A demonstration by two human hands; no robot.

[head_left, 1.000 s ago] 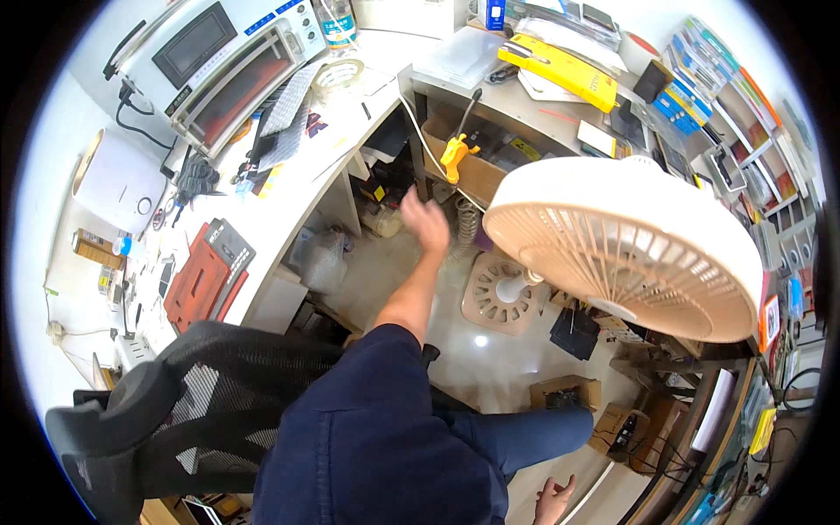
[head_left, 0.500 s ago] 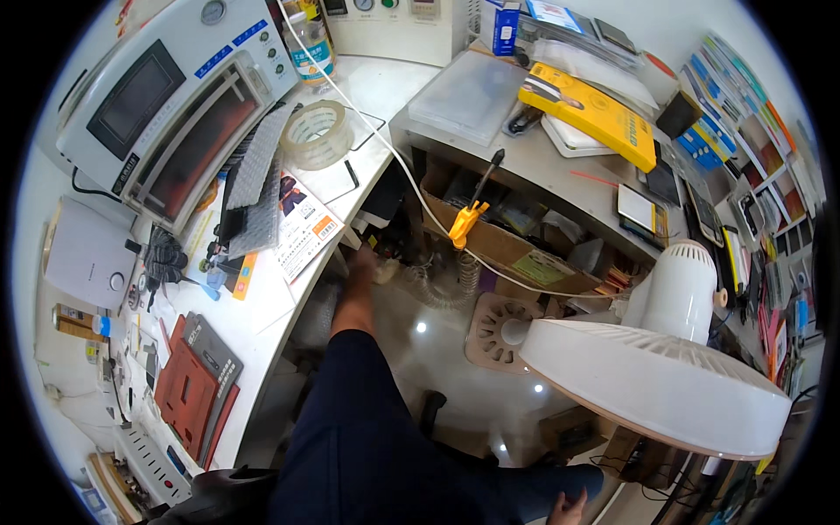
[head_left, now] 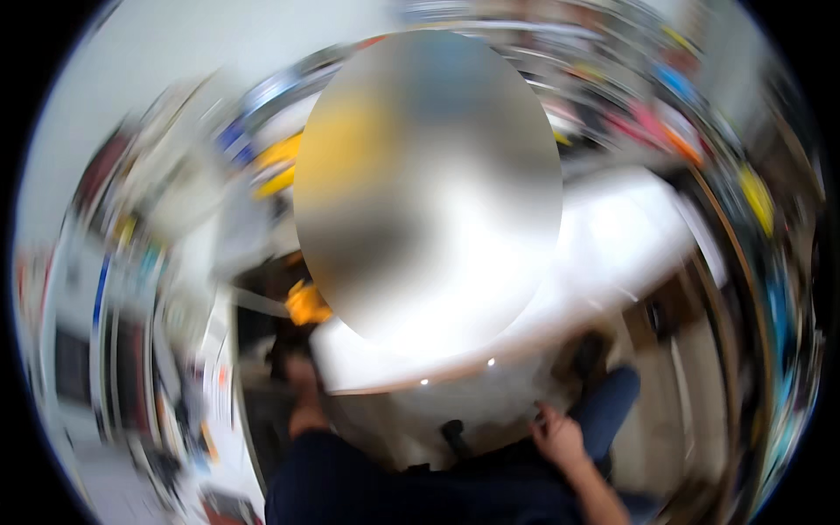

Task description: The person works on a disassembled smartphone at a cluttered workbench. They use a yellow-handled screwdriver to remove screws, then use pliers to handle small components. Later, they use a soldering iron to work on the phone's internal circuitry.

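Motion blurs the whole head view, and a smeared oval patch covers its middle. My left hand (head_left: pixel 302 378) is low at the left, by the dark space under the desk; its fingers are too smeared to read, and whatever it touches is hidden. My right hand (head_left: pixel 558 436) hovers at the lower right beside my knee in blue cloth (head_left: pixel 612 402). Its fingers look apart, with nothing visible in them. The white fan (head_left: pixel 612 241) stands in front of me, partly behind the patch. A yellow-orange thing (head_left: pixel 306 304) sits above my left hand.
At the left is the white desk (head_left: pixel 223 420) with the machine (head_left: pixel 74 341) on it. A yellow box (head_left: pixel 278 166) lies on the far surface. Cluttered shelves (head_left: pixel 604 79) fill the back and right. A brown box (head_left: pixel 669 306) is under the right side.
The view has swung to the right, so the desk slid left and the fan moved toward the middle. My right hand and forearm show more fully. My left arm is still reaching low.
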